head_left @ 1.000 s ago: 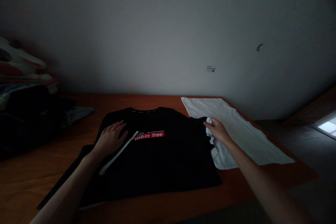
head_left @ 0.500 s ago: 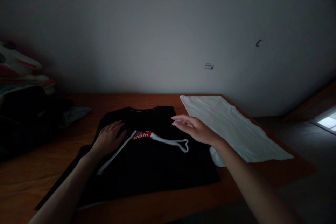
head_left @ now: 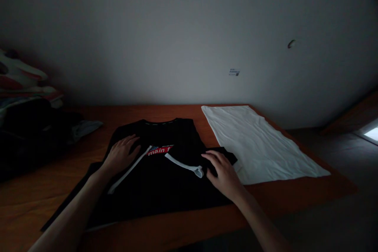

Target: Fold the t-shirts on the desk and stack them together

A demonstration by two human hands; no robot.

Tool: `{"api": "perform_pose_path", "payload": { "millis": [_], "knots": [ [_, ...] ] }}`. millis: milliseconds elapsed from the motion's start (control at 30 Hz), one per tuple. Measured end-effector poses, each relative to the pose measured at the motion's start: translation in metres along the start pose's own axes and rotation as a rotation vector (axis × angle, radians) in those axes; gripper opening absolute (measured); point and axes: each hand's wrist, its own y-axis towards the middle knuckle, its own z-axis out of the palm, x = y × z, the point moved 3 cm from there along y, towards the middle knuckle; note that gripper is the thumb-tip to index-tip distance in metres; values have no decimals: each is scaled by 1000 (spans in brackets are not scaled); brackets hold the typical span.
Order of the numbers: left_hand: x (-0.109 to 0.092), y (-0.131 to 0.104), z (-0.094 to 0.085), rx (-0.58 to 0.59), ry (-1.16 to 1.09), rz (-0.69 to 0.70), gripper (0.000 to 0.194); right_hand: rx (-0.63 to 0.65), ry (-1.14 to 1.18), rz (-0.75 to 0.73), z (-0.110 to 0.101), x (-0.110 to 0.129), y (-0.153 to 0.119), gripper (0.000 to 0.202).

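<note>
A black shirt lies spread on the wooden table, its neckline toward the wall. Its chest carries a red printed label reading "main", and two white strips run down from it; the right strip ends in a small folded loop. My left hand rests flat on the left side of the shirt, fingers stretched and thumb apart. On the shirt's right side, by the sleeve, is my right hand, its fingers slightly bent and the thumb spread away. Neither hand is seen gripping cloth.
A white cloth lies flat along the right of the table. Dark and coloured fabrics are heaped at the left. Behind the table rises a grey wall with a small sticker.
My right hand has come down and toward me along the shirt's right side. That side's fabric is now drawn inward, with the sleeve showing. The left hand stays in place.
</note>
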Motion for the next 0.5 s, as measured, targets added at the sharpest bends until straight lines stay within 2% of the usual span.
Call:
{"api": "perform_pose_path", "payload": {
  "millis": [133, 200, 267, 367, 500],
  "knots": [
    [-16, 3, -14, -92, -89, 32, 53, -95, 9, 17, 6, -3, -2, 45],
    [-37, 13, -22, -112, -131, 55, 48, -136, 21, 27, 7, -5, -4, 44],
    [-67, 30, -25, -53, -195, 80, 44, -162, 32, 35, 7, -7, -6, 44],
    [-118, 66, -14, 147, -294, 101, 39, -188, 37, 38, 8, -9, -8, 44],
    [-168, 115, 17, 232, -261, 23, 39, -199, 14, 48, 10, -11, -8, 43]
  ]
}}
